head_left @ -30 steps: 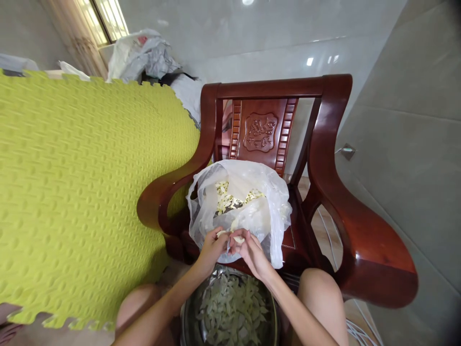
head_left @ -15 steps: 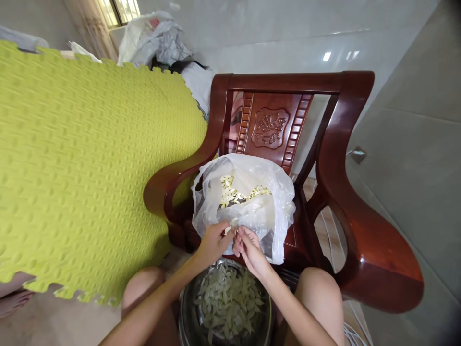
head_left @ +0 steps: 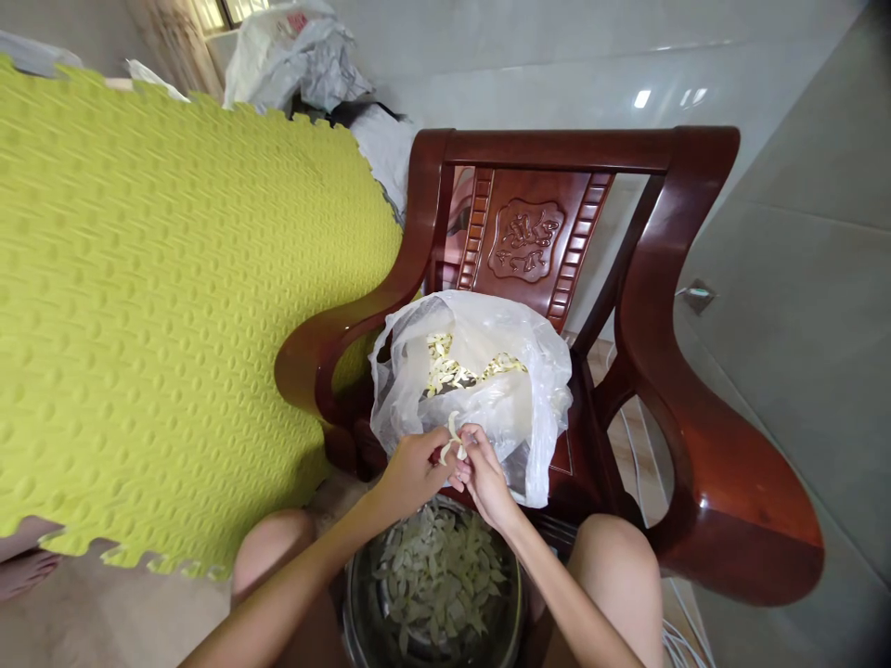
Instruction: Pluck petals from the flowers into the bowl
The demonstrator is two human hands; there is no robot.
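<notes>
Between my two hands is a small pale flower with thin curled petals. My left hand pinches it from the left, fingers closed. From the other side my right hand has its fingertips closed at the flower, some fingers curled below. Just beyond them, a white translucent plastic bag lies open with pale yellowish pieces inside. Under my wrists, a metal basin holds a heap of pale petals.
The bag rests on a carved dark-red wooden armchair. A yellow-green foam mat stands along the left. My knees flank the basin. White cables lie on the floor at right, and another person's foot shows at lower left.
The flower now shows more clearly, its petals sticking up between my fingertips. Both hands stay close together over the bag's near edge. The view has shifted slightly.
</notes>
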